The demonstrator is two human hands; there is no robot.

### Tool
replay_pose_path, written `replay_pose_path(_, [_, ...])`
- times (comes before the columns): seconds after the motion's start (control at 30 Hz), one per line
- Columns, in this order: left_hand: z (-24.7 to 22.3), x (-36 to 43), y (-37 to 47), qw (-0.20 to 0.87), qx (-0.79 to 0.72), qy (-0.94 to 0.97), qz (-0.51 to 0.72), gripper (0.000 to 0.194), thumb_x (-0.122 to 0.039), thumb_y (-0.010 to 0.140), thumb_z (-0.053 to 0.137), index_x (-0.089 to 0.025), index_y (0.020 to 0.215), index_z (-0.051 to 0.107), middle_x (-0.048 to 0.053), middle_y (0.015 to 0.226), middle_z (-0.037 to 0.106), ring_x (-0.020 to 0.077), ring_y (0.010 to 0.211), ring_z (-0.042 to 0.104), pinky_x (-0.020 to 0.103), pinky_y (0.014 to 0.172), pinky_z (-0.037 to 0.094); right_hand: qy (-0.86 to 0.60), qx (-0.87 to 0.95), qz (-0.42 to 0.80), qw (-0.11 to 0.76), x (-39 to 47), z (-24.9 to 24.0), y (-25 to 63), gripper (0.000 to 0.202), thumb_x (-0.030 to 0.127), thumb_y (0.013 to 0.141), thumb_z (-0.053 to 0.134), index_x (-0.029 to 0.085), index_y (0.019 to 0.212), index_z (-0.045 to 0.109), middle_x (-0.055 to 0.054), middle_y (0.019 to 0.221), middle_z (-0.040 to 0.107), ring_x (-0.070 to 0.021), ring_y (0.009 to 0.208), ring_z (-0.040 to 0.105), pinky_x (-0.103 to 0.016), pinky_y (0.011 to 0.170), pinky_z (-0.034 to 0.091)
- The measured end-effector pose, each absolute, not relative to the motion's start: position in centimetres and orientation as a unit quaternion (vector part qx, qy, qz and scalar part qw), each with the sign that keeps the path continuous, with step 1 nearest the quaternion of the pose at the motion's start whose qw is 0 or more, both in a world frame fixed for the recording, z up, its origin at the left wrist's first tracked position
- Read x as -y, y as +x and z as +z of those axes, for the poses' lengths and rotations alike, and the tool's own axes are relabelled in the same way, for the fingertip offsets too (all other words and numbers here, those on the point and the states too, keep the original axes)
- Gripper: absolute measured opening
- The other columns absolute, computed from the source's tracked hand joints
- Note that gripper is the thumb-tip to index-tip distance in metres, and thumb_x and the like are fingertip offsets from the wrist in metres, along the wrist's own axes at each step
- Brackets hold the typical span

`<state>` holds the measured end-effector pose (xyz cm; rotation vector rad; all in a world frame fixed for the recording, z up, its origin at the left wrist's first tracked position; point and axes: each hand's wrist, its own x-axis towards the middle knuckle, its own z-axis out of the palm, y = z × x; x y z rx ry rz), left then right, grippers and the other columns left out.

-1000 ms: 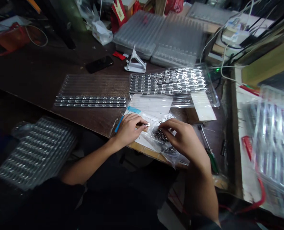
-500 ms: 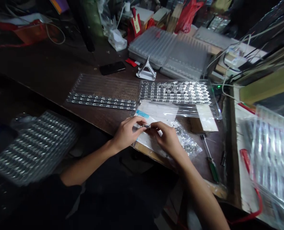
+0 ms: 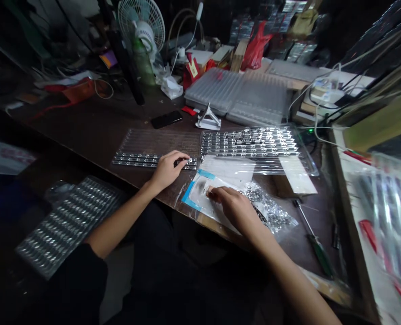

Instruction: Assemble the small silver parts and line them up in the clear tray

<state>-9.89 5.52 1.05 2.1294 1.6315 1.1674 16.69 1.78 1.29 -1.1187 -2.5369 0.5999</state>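
Part (image 3: 189, 160), seemingly light, stiff and slippery, best gripped by its edges, sits pinched between the left hand's (image 3: 167, 171) thumb and forefinger by the tray (image 3: 156, 139) mid-frame, while the right hand's (image 3: 237, 206) fingers bunch lower, contents unclear.

The little stand (image 3: 208, 121) sits on the table (image 3: 68, 122). The phone (image 3: 166, 119) lies to its left, and the fan (image 3: 142, 25) is far behind it, to the left. Stacked trays (image 3: 214, 88) are just behind it. In front are two trays with small parts in them, the left tray (image 3: 156, 144) and the right tray (image 3: 251, 142), side by side. The bag of bits (image 3: 274, 212) lies farther in front, to the right, and the screwdriver (image 3: 317, 248) lies past that.
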Motion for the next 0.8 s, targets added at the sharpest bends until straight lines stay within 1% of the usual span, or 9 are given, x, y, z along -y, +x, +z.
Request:
replay_pose_path(0.1, [1.0,-7.4,-9.7,0.121,-0.54,0.739,0.384,0.011,-0.022,0.092,0.06,-0.02,0.097,0.071,0.004,0.1,0.074,0.0187,0.095,0.067,0.031,0.087,0.052,-0.383,0.878,0.222,0.181,-1.9,1.4,17.2,0.025,0.012,0.096,0.048,0.018,0.114,0.065,-0.01,0.109,0.072,-0.0239,0.096,0.066,-0.034,0.081,0.05])
replay_pose_path(0.17, [0.9,-8.0,-9.3,0.129,-0.534,0.75,0.368,0.012,-0.022,0.092,0.06,-0.019,0.097,0.071,0.004,0.099,0.074,0.0186,0.094,0.067,0.03,0.086,0.051,-0.379,0.877,0.221,0.199,-2.0,1.6,17.6,0.023,0.014,0.097,0.049,0.018,0.113,0.065,-0.011,0.109,0.073,-0.0249,0.097,0.066,-0.035,0.082,0.05])
replay_pose_path(0.33, [1.0,-8.4,-9.5,0.123,-0.542,0.758,0.342,0.014,-0.024,0.093,0.058,-0.02,0.095,0.072,0.004,0.099,0.074,0.0192,0.093,0.067,0.031,0.086,0.051,-0.372,0.872,0.239,0.21,-1.9,2.2,18.3,0.019,0.018,0.1,0.048,0.019,0.104,0.066,-0.008,0.104,0.074,-0.0239,0.095,0.066,-0.035,0.081,0.049])
replay_pose_path(0.47, [1.1,-9.3,-10.1,0.108,-0.56,0.757,0.32,0.014,-0.024,0.091,0.06,-0.02,0.097,0.072,0.004,0.101,0.074,0.0203,0.094,0.068,0.032,0.089,0.051,-0.374,0.87,0.238,0.214,-1.8,2.6,18.6,0.021,0.019,0.1,0.047,0.018,0.103,0.067,-0.009,0.105,0.073,-0.0238,0.097,0.065,-0.035,0.083,0.048])
replay_pose_path(0.57, [1.2,-10.3,-10.3,0.098,-0.579,0.763,0.269,0.014,-0.024,0.09,0.06,-0.02,0.095,0.072,0.004,0.1,0.075,0.022,0.095,0.068,0.035,0.092,0.05,-0.387,0.874,0.226,0.186,-1.9,2.9,19.0,0.022,0.018,0.099,0.048,0.018,0.104,0.069,-0.009,0.103,0.073,-0.0234,0.096,0.065,-0.033,0.082,0.047])
replay_pose_path(0.67, [1.4,-10.9,-10.4,0.09,-0.59,0.77,0.228,0.015,-0.026,0.09,0.059,-0.021,0.092,0.073,0.005,0.101,0.075,0.023,0.096,0.068,0.036,0.093,0.05,-0.424,0.874,0.201,0.123,-2.1,3.4,19.7,0.019,0.02,0.097,0.053,0.018,0.104,0.071,-0.008,0.099,0.073,-0.024,0.092,0.065,-0.033,0.079,0.046])
replay_pose_path(0.8, [1.8,-11.3,-10.5,0.071,-0.602,0.77,0.2,0.014,-0.026,0.089,0.059,-0.021,0.091,0.072,0.006,0.101,0.075,0.0244,0.098,0.068,0.037,0.094,0.049,-0.459,0.869,0.174,0.06,-2.2,4.0,20.7,0.016,0.024,0.093,0.061,0.017,0.102,0.073,-0.009,0.098,0.072,-0.0265,0.096,0.065,-0.032,0.078,0.043])
